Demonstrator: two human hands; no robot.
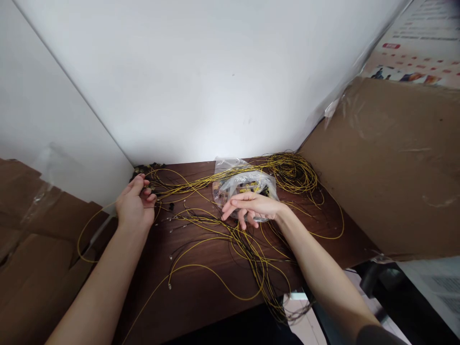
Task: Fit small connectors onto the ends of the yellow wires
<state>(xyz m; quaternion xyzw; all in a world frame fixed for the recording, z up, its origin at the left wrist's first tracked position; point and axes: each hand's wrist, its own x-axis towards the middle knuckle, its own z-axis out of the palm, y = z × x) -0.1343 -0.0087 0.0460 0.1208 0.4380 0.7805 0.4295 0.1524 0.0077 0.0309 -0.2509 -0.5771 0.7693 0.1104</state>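
Observation:
My left hand point(135, 203) is at the back left, its fingers curled in beside a pile of small black and yellow parts point(149, 167). Thin yellow and black wires run close to these fingers, but what they pinch is hidden. A yellow wire point(78, 242) loops out to the left of that wrist. In the middle, my right hand point(253, 206) hangs over a clear plastic bag point(235, 167) with its fingers loosely apart, and I see nothing held in it. Black and yellow pieces show inside the bag. Below this hand spreads a loose bundle of yellow and black wires point(247, 249).
A coiled heap of wires point(293, 172) lies at the back right of the brown tabletop point(201, 282). Cardboard walls the right side point(395, 167) and the left side point(32, 268). A white panel point(215, 86) stands behind. Wire ends hang over the front edge.

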